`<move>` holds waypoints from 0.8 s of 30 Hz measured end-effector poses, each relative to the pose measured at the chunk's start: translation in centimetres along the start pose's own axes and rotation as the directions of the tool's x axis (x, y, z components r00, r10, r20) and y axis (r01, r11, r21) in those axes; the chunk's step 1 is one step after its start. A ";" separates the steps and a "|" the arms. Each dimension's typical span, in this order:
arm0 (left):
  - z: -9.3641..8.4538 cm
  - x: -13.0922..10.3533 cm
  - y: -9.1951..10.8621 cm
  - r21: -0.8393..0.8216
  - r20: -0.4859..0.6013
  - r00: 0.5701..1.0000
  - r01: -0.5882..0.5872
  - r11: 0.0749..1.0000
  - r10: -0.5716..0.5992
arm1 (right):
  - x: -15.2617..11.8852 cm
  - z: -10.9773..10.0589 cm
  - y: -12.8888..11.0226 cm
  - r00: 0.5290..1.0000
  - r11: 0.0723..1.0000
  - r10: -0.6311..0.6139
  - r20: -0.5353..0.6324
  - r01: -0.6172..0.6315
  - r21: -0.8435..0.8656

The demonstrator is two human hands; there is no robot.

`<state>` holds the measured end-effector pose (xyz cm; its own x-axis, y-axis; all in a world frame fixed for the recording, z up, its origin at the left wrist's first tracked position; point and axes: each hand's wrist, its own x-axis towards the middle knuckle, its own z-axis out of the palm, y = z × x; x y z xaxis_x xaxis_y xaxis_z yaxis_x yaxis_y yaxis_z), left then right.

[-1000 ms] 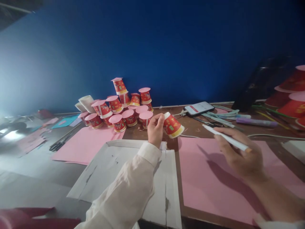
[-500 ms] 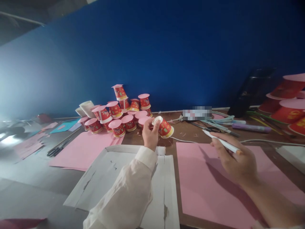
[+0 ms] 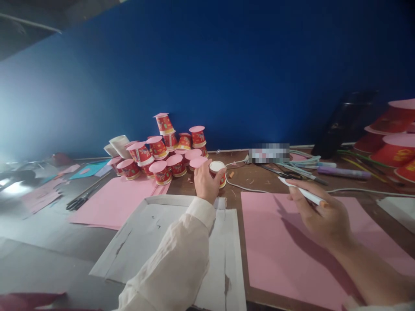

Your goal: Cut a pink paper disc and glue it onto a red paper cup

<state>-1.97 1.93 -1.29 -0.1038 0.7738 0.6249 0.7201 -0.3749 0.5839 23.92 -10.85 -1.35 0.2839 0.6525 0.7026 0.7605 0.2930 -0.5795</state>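
My left hand [image 3: 206,183] has its thumb and fingers around a red paper cup [image 3: 217,166]. The cup stands upside down on the brown table, its white base facing up. In my right hand [image 3: 324,216] is a white marker [image 3: 306,193] with an orange end, tip pointing up and left. That hand is over a large pink sheet [image 3: 292,268]. Beside my left hand, several upturned red cups with pink paper discs [image 3: 160,172] are stacked in a group. A small orange piece [image 3: 231,174] lies right of the held cup.
Pink sheets [image 3: 106,203] and scissors [image 3: 81,198] lie at the left. Under my left forearm is a grey-white board [image 3: 139,233]. Cables [image 3: 301,160] and a purple marker [image 3: 343,172] lie at the back right, near a dark bottle [image 3: 333,129] and more red cups [image 3: 394,151].
The cup in my left hand has gone from tilted in the air to upside down on the table. My right hand holds the marker almost unmoved.
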 end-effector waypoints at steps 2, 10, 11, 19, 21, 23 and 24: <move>0.1 0.0 -0.1 0.025 0.012 1.000 -0.004 1.000 0.003 | 0.0 0.0 0.0 1.000 1.000 0.014 0.004 -0.014 -0.007; -1.2 -1.2 3.2 0.039 -0.059 0.960 -0.273 0.961 0.275 | 0.3 -0.3 -0.6 0.995 0.995 0.091 0.029 -0.090 -0.035; -1.2 -1.6 3.8 0.026 -0.008 0.951 -0.308 0.951 0.308 | 0.3 -0.3 -0.6 0.995 0.995 0.098 0.022 -0.097 -0.036; 0.7 -4.3 6.0 -0.041 0.549 0.749 -0.421 0.906 0.372 | 0.3 0.2 1.3 0.988 0.990 0.123 0.097 -0.115 -0.084; 1.0 -4.4 6.1 -0.003 0.608 0.717 -0.427 0.904 0.340 | 0.3 0.6 2.2 0.986 0.992 0.093 0.139 -0.080 -0.098; 1.3 -4.5 6.2 0.039 0.657 0.686 -0.445 0.895 0.313 | 0.4 1.1 2.8 0.976 0.989 0.098 0.193 -0.074 -0.125; 1.3 -4.5 6.2 0.062 0.676 0.673 -0.456 0.888 0.299 | 0.4 1.2 3.0 0.968 0.987 0.107 0.228 -0.076 -0.143</move>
<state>3.87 -3.18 -1.17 0.6093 0.7543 0.2447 0.7291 -0.6542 0.2010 25.59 -8.82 -3.27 0.2231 0.8223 0.5235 0.8126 0.1397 -0.5658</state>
